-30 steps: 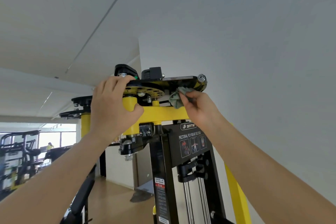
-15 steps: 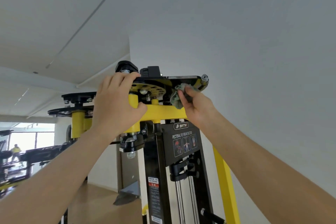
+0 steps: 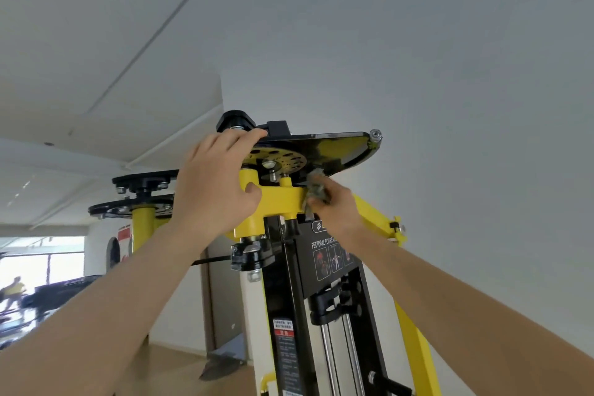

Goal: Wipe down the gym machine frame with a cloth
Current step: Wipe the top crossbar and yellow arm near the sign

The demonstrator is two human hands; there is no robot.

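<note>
Down from the rim of the top plate (image 3: 340, 151) has come the right hand (image 3: 337, 212), and with it the grey-green cloth (image 3: 316, 192), which now lies against the right end of the yellow crossbar (image 3: 279, 202) of the gym machine frame, just under the plate. The cloth is bunched into a wad; the right hand's fingers are curled round it and press it to the bar, though most of them are hidden behind the wad and the back of the hand. The left hand (image 3: 213, 190) has kept its place at the other end of the crossbar: its fingers lie close together, hooked over the edge of the plate beside a black knob (image 3: 236, 119), and its thumb (image 3: 254, 195) is bent against the front of the yellow bar.

Between the two hands shows a yellow disc with holes (image 3: 284, 159) and its bolts. Below the crossbar a black column carries a placard (image 3: 331, 255) with exercise pictures and the words PECTORAL FLY, and beneath it run two chrome guide rods (image 3: 328, 350). A yellow strut (image 3: 413, 334) slopes down on the right, close to the white wall. To the left stands a second pivot of black plates (image 3: 144, 182) on a yellow post (image 3: 143, 222). Far left, a bright window (image 3: 41, 262) shows other machines and a blurred person in yellow (image 3: 14, 291).
</note>
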